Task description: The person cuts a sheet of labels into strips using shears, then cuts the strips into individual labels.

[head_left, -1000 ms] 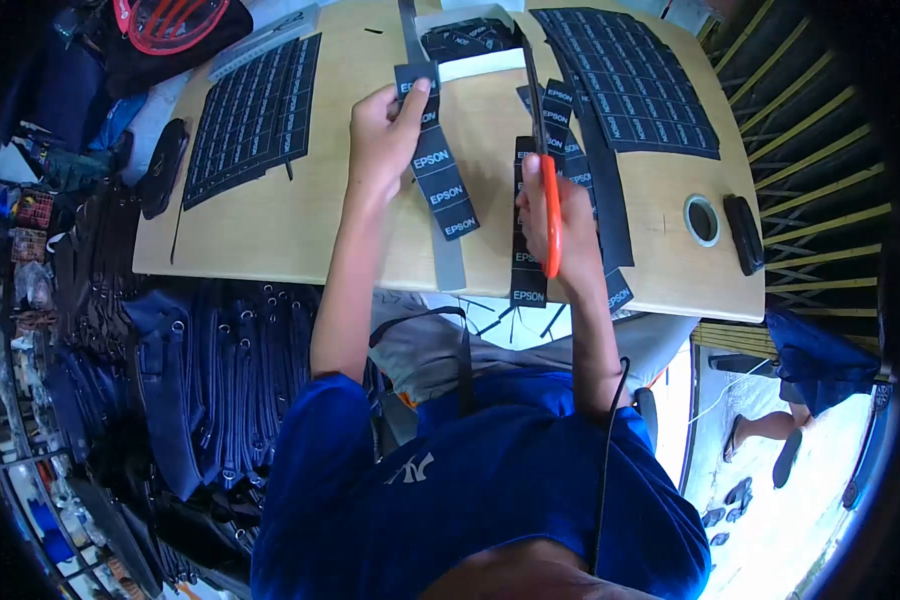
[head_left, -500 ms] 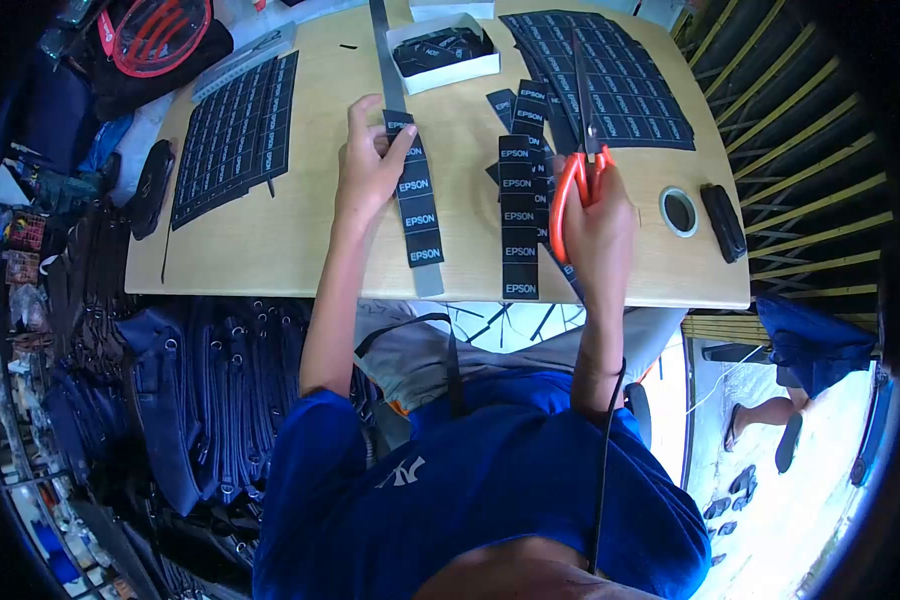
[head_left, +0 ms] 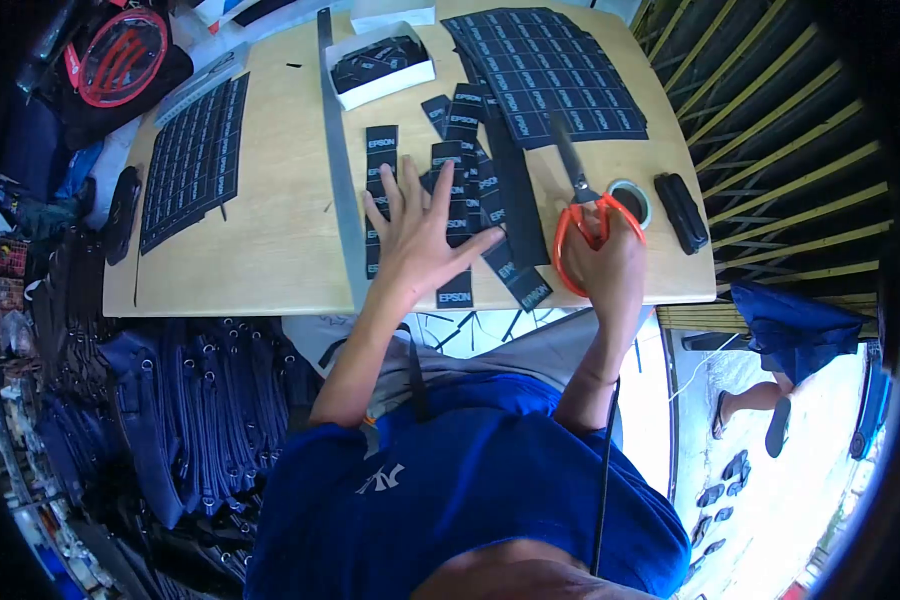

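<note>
With fingers spread, my left hand rests over two black EPSON label strips, the left strip and the strip beside it. My right hand is closed round the orange handles of the scissors, whose blades point up and away. Between the hands, more EPSON strips overlap in a loose pile, one slanting toward the front edge. A long metal ruler lies left of my left hand, apart from it.
On the table stand a white box of cut labels, a large stack of label sheets, more sheets at left, a tape roll and a black case. Another person's leg shows at right.
My left hand has moved off the ruler toward the pile and spread its fingers; the strip lies beside the ruler. My right hand, with the scissors, has shifted away from the strips. The view has shifted.
</note>
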The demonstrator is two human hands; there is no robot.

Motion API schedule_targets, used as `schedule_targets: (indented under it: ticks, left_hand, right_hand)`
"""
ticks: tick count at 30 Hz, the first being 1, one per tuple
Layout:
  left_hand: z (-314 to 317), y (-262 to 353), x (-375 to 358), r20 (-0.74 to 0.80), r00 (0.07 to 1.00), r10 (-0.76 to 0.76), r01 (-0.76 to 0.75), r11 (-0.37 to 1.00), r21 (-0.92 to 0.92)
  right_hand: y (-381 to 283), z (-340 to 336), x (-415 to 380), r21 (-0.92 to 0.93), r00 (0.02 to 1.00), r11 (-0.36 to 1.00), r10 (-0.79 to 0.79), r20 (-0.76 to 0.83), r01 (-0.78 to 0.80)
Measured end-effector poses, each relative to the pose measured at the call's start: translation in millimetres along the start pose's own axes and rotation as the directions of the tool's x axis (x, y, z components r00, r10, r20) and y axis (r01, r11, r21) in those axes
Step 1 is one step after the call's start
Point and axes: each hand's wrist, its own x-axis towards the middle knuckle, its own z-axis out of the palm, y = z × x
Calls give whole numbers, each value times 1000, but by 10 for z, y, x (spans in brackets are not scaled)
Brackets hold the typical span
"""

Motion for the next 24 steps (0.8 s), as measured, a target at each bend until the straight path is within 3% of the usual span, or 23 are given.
schedule_targets:
  ticks: [2,4,6,8,11,13,14,16,17,18,20,24]
  left_hand:
    - [-49,-68,59,25,1000,-13,14,999,-47]
    - [-40,-193,100,-71,996,-44,38,995,-89]
    - [-49,-261,107,-192,980,-54,31,992,-124]
    - [-184,-29,20,-246,968,-43,24,997,-79]
    - [-191,416,-191,-294,953,72,-215,844,-490]
    - [-141,753,-367,-267,946,186,-315,723,-615]
    - [-124,899,-449,-230,943,241,-333,675,-658]
    - [-85,1128,-595,-191,937,292,-339,639,-691]
    - [-61,1223,-657,-188,936,298,-339,618,-709]
    - [-38,1290,-707,-187,935,302,-339,599,-726]
    - [99,1307,-781,-183,919,349,-367,588,-721]
    - [186,1312,-799,-230,863,450,-484,605,-632]
  right_hand:
    - [39,2,17,73,998,996,-53,39,50]
    - [10,-49,30,102,997,995,-25,69,18]
    - [29,-90,55,217,985,973,-110,134,79]
    - [30,-193,110,233,976,972,-85,203,36]
    - [137,-214,168,296,947,955,-86,310,-10]
    - [212,-163,169,560,954,821,-71,290,-109]
    - [199,-165,162,556,955,823,-60,289,-117]
    - [169,-185,140,695,947,651,131,292,-305]
    - [287,-65,139,774,951,568,55,304,-281]
    - [317,-58,139,771,951,571,64,303,-284]
    - [294,-35,133,780,831,299,102,547,-550]
    - [187,38,119,775,792,162,119,599,-611]
